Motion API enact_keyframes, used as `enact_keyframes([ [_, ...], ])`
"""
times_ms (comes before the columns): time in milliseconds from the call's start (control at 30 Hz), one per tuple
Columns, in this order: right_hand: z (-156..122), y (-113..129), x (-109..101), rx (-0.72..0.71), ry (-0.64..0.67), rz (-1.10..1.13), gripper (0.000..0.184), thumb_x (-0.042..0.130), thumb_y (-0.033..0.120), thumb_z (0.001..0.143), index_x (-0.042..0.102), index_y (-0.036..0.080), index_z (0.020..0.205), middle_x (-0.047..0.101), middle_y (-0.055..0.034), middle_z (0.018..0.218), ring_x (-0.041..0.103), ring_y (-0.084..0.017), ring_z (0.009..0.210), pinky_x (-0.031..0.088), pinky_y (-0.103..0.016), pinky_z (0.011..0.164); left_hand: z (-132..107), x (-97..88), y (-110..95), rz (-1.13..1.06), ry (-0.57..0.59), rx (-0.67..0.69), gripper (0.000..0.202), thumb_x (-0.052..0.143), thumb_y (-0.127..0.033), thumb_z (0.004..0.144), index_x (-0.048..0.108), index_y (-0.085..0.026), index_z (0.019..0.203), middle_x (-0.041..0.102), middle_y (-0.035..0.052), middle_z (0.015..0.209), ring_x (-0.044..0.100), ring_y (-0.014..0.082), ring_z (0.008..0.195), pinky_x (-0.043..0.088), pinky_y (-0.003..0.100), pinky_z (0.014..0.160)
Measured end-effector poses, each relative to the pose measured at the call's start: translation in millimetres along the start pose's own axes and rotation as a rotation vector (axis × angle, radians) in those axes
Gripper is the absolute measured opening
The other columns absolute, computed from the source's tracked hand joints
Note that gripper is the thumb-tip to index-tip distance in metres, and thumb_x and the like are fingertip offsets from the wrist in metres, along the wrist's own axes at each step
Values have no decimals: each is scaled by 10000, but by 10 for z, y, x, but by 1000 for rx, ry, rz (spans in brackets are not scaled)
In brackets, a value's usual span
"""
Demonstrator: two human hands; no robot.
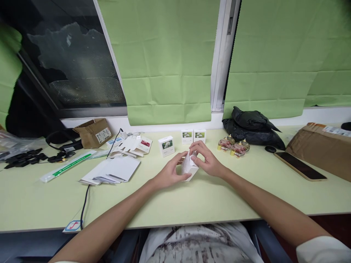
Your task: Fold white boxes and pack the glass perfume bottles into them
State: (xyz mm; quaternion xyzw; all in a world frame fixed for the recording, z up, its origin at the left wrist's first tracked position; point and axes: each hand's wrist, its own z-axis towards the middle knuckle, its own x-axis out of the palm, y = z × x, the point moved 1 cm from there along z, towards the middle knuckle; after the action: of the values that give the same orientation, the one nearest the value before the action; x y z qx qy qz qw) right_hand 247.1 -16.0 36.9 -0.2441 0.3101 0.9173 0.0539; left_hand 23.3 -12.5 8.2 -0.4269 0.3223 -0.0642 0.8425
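Note:
A small white box sits between both my hands at the middle of the pale green table. My left hand grips its left side with fingers curled round it. My right hand closes over its top and right side. Behind them stand three small white boxes with flower pictures: one nearer, two side by side by the wall.
Flat white card blanks lie to the left, with a black cable beside them. Small perfume bottles, black bags, a phone and a brown carton are at right. A small cardboard box sits back left.

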Motion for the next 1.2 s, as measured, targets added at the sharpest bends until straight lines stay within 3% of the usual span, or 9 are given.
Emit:
enact_keyframes([
  [367,28,-115,-15,57,44,68,157,545,402,1067,625,267,1076,558,-68,1132,549,-227,1099,526,-379,897,3,-7,65,-131,53,-71,803,809,-378,892,435,-327,1601,499,105,1604,533,313,1434,395,545,1245],
  [600,33,-138,-15,63,62,82,218,526,462,1077,624,267,1073,559,-67,1123,545,-223,1102,521,-365,882,38,11,82,-168,31,-122,692,753,-455,942,477,-293,1556,575,105,1523,583,294,1372,431,515,1215],
  [767,35,-159,-23,75,72,96,242,536,490,1069,627,267,1064,563,-65,1109,554,-221,1055,521,-358,851,56,-12,106,-221,80,-106,680,729,-451,960,470,-320,1575,558,79,1559,553,296,1415,386,532,1252],
  [1200,47,-159,-62,89,107,91,265,541,501,1064,626,256,1014,546,-50,1046,548,-215,1001,510,-364,856,75,-61,80,-302,166,-114,694,721,-485,958,489,-293,1584,536,107,1593,514,328,1464,392,539,1237],
])
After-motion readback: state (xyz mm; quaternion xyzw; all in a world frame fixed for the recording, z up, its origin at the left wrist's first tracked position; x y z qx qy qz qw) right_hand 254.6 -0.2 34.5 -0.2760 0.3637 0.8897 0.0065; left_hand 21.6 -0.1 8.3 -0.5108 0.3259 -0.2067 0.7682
